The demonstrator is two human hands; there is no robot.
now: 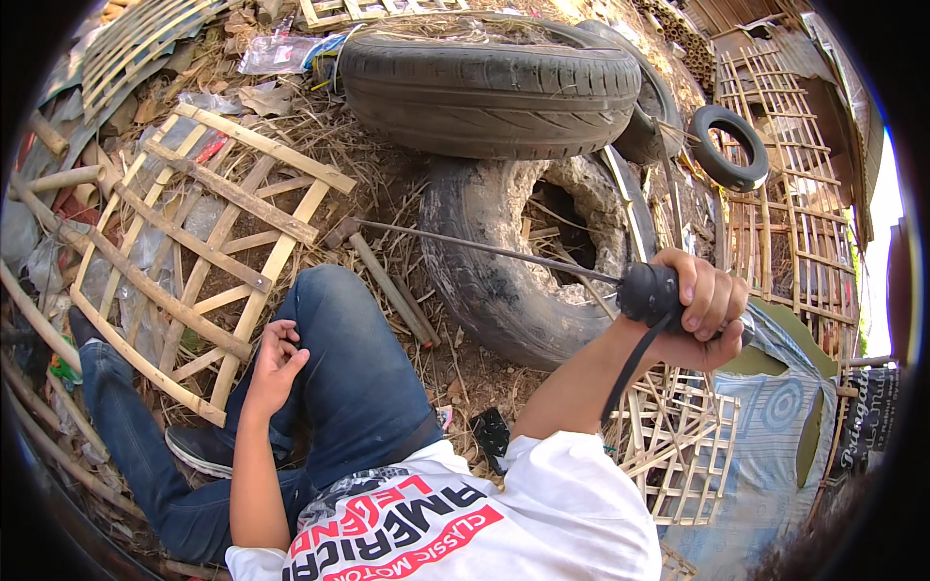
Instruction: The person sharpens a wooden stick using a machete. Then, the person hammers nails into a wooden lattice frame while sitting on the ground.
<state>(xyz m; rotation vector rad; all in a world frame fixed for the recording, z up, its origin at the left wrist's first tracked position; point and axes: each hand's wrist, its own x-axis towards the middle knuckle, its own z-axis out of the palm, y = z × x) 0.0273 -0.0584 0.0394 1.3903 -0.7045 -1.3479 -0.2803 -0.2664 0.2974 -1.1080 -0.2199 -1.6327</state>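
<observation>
My right hand (712,300), raised at the right, is wrapped round the black grip of a long thin metal tool (484,249). Its narrow shaft points left across the tyres; whether it is a rod or a blade seen edge-on, I cannot tell. A black strap (635,368) hangs from the grip. Beside my bent knee, my left hand (278,368) is empty, its fingers loosely bent and apart. Left of it lies a woven bamboo lattice (218,247). A hammer (383,276) rests on the ground between the knee and the tyres, near the tool's far end.
A large worn tyre (475,290) lies ahead, its opening ragged, with another tyre (489,97) above it. A smaller tyre (728,148) stands farther right. More bamboo lattices (678,445) and a blue patterned cloth (765,416) are at the right. Bamboo poles lie far left.
</observation>
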